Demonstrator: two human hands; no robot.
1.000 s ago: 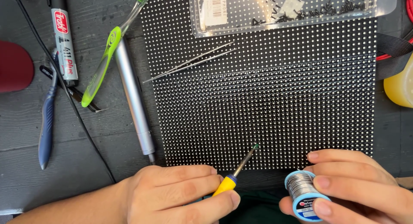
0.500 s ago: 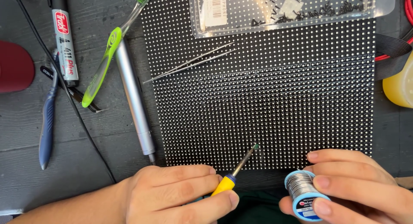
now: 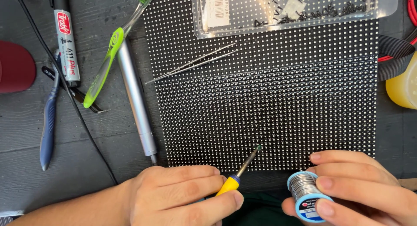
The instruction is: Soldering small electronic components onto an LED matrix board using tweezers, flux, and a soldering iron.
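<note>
My left hand [image 3: 182, 195] grips a soldering iron with a yellow and blue handle [image 3: 229, 185]; its thin tip [image 3: 256, 148] rests near the lower edge of a black panel covered in rows of small white dots [image 3: 269, 100]. To the right, my right hand [image 3: 356, 187] holds a spool of silver solder wire [image 3: 305, 195] with a blue rim, just below the panel's near edge. Metal tweezers [image 3: 193, 63] lie on the panel's upper left part.
A clear plastic box of small dark parts [image 3: 286, 9] lies on the panel's far edge. Left of the panel lie a silver pen-like tool [image 3: 135, 100], a green toothbrush [image 3: 106, 61], a marker [image 3: 66, 43], blue-handled pliers [image 3: 47, 122] and a black cable [image 3: 65, 87]. A yellow container [image 3: 404, 87] stands at right.
</note>
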